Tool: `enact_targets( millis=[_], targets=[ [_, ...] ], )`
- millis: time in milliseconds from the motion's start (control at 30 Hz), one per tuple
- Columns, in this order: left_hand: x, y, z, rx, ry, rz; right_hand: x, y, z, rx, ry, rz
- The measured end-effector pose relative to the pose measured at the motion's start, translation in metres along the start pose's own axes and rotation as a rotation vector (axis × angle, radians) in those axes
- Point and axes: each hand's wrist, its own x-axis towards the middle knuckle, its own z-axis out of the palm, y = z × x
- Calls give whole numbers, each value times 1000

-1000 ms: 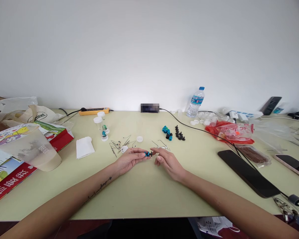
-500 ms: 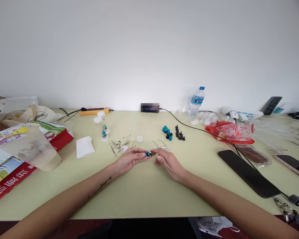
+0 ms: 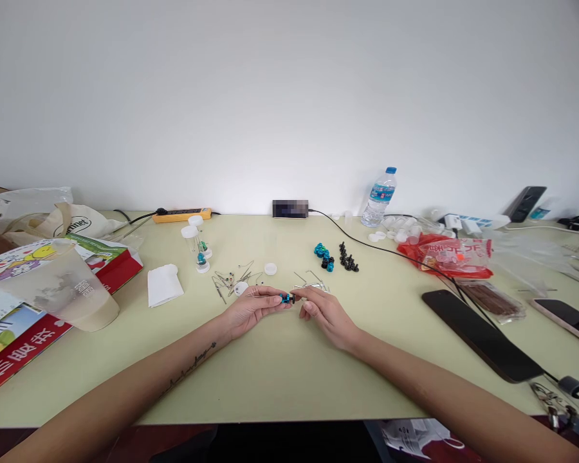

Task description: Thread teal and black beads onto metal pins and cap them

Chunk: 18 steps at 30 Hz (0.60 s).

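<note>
While both forearms rest on the pale green table (image 3: 280, 379), the left hand (image 3: 251, 310) and right hand (image 3: 324, 313) meet at its middle over a small blue piece (image 3: 284, 298) with a black piece (image 3: 292, 298) touching its right end. The left hand's fingertips are closed on the blue piece; the right hand's thumb and forefinger are pinched at the black piece, its other fingers curled loosely. The step in hand looks like joining the two pieces, likely pressing or twisting one into the other. Finishing it would call for a steady left grip and a small, straight push or turn from the right fingertips, since the parts are tiny and could slip. Just beyond the hands lie thin wire pins (image 3: 231, 280) and a white cap (image 3: 270, 269); farther right sit loose blue beads (image 3: 322, 253) and black beads (image 3: 348, 260).
</note>
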Motion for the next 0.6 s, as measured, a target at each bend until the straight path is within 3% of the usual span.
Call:
enact_targets(
  millis=[600],
  targets=[
    [0, -1, -1, 2, -18, 3, 0, -1, 0, 21, -9, -1]
  ],
)
